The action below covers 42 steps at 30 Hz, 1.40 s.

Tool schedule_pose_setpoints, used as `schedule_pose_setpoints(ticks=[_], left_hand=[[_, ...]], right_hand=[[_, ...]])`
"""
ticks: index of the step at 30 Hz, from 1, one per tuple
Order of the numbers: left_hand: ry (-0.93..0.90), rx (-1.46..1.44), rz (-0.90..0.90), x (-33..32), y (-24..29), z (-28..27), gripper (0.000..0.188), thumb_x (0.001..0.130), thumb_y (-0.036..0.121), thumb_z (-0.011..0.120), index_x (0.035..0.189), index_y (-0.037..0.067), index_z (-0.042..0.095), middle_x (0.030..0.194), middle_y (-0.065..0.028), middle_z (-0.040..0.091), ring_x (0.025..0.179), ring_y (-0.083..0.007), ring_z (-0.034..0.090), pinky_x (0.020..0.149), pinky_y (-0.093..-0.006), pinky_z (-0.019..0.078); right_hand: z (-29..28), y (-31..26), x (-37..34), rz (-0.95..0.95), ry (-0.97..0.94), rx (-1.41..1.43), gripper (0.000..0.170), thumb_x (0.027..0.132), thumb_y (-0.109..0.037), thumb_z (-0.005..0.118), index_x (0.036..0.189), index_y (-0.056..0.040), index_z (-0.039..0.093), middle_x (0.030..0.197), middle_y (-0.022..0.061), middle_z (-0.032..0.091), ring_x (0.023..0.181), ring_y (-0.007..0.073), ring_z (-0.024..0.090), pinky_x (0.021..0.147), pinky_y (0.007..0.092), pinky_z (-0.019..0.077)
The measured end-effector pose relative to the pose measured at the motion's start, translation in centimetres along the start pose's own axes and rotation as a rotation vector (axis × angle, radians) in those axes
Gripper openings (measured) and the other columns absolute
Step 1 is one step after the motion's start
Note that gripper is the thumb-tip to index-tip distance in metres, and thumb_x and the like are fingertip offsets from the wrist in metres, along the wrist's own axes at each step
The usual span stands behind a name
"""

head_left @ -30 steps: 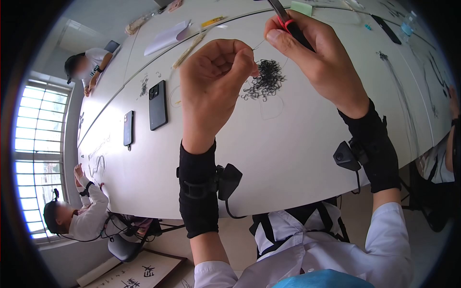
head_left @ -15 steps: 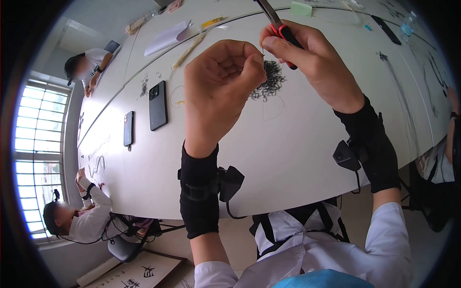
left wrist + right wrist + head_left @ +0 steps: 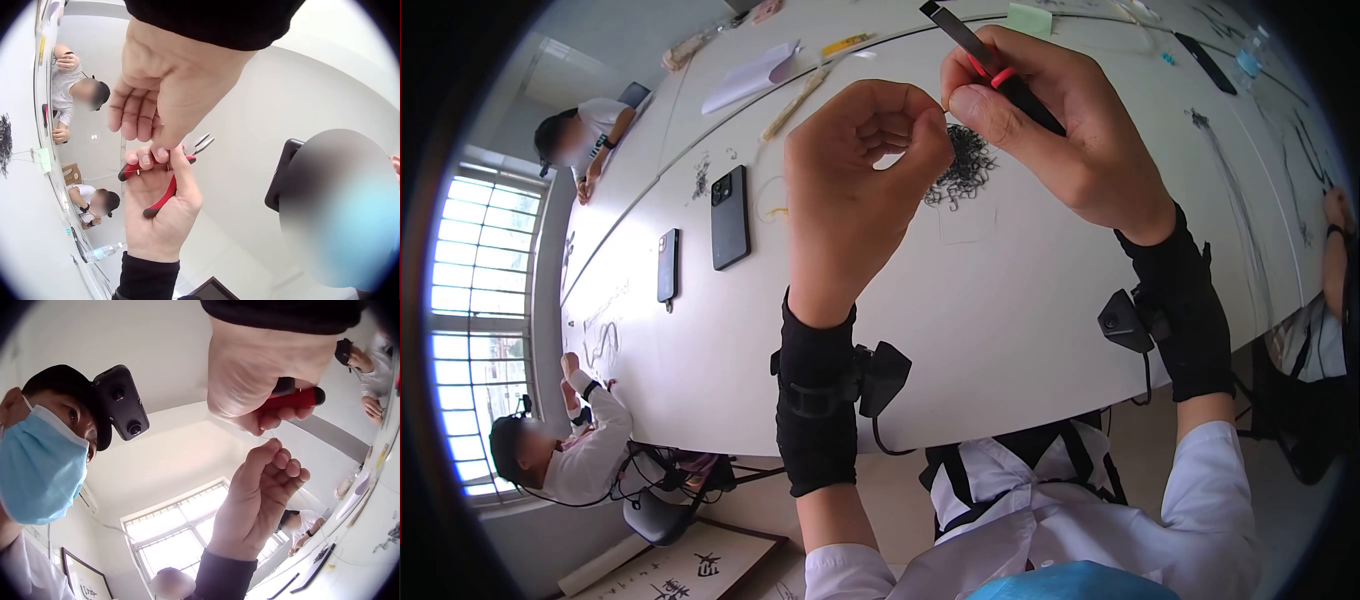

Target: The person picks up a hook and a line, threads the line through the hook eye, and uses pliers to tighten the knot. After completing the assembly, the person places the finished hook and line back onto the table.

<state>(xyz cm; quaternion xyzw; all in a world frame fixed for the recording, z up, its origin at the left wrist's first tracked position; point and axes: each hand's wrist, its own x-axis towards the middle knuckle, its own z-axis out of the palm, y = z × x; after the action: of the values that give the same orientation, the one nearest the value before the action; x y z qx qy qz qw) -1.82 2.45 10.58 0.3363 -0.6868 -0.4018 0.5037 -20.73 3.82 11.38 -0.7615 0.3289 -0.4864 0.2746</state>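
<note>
My left hand [image 3: 860,190] pinches a thin line [image 3: 322,532] between thumb and forefinger; whatever else sits between those fingertips is hidden. Right against them are the fingertips of my right hand [image 3: 1060,130]. That hand holds pliers [image 3: 164,201] with red and black handles along its palm, their metal jaws pointing away from the fingers. Beneath the hands, a pile of small black hooks [image 3: 963,172] lies on the white table [image 3: 1000,330], partly covered by the left hand in the head view.
Two phones, one larger [image 3: 731,218] and one smaller [image 3: 668,265], lie left of my left hand. Farther back are white paper [image 3: 750,75] and a yellow tool [image 3: 845,44]. A water bottle [image 3: 1250,58] stands at the back right. Other people sit around the table.
The hands were apart with line stretched between them; now their fingertips meet. The pliers have swung in the right hand, their tip now pointing up and left.
</note>
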Motion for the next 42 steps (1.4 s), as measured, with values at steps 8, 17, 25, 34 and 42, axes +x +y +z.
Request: schedule_pose_setpoints(ticks=[8, 17, 25, 34, 42], left_hand=[[-0.086, 0.166, 0.09, -0.3, 0.6, 0.1, 0.012, 0.091, -0.001, 0.067, 0.1, -0.008, 0.066, 0.086, -0.0075, 0.069, 0.078, -0.0132, 0.068, 0.077, -0.0256, 0.0569], [-0.001, 0.002, 0.117, -0.2, 0.4, 0.1, 0.01, 0.092, -0.003, 0.065, 0.1, -0.009, 0.065, 0.088, -0.0092, 0.068, 0.077, -0.014, 0.068, 0.074, -0.0256, 0.0564], [0.136, -0.04, 0.188, 0.3, -0.5, 0.0, 0.007, 0.09, -0.003, 0.069, 0.097, -0.005, 0.065, 0.087, -0.0054, 0.07, 0.079, -0.0098, 0.066, 0.08, -0.0255, 0.055], [0.215, 0.216, 0.333, 0.6, -1.7, 0.2, 0.006, 0.09, 0.001, 0.07, 0.094, -0.002, 0.067, 0.082, -0.0082, 0.072, 0.077, -0.0135, 0.07, 0.076, -0.0253, 0.0552], [0.013, 0.31, 0.255, 0.0, -0.8, 0.5, 0.009, 0.092, 0.0, 0.069, 0.1, -0.004, 0.067, 0.086, -0.0088, 0.072, 0.08, -0.0138, 0.07, 0.078, -0.0253, 0.0544]], right_hand=[[0.1, 1.8, 0.2, 0.141, 0.086, 0.071, 0.026, 0.098, -0.031, 0.062, 0.096, -0.0052, 0.063, 0.079, -0.0031, 0.051, 0.077, 0.0076, 0.045, 0.072, 0.023, 0.0354], [0.3, 1.1, 0.0, 0.375, 0.034, 0.214, 0.026, 0.094, -0.027, 0.065, 0.099, -0.0017, 0.07, 0.081, 0.0021, 0.062, 0.077, 0.0108, 0.054, 0.072, 0.0253, 0.0411], [2.1, 1.4, -0.1, 0.143, 0.153, 0.099, 0.021, 0.096, -0.022, 0.064, 0.095, -0.001, 0.065, 0.071, 0.0026, 0.058, 0.065, 0.0114, 0.051, 0.06, 0.0264, 0.04], [2.3, 0.4, -0.4, -0.162, 0.248, -0.406, 0.021, 0.096, -0.02, 0.069, 0.102, -0.0011, 0.063, 0.081, 0.0048, 0.063, 0.073, 0.0119, 0.058, 0.073, 0.0265, 0.0488], [0.2, -0.1, 0.3, 0.1, 0.142, -0.116, 0.024, 0.099, -0.026, 0.064, 0.095, -0.0027, 0.064, 0.079, -0.0014, 0.056, 0.071, 0.0086, 0.048, 0.068, 0.0222, 0.0387]])
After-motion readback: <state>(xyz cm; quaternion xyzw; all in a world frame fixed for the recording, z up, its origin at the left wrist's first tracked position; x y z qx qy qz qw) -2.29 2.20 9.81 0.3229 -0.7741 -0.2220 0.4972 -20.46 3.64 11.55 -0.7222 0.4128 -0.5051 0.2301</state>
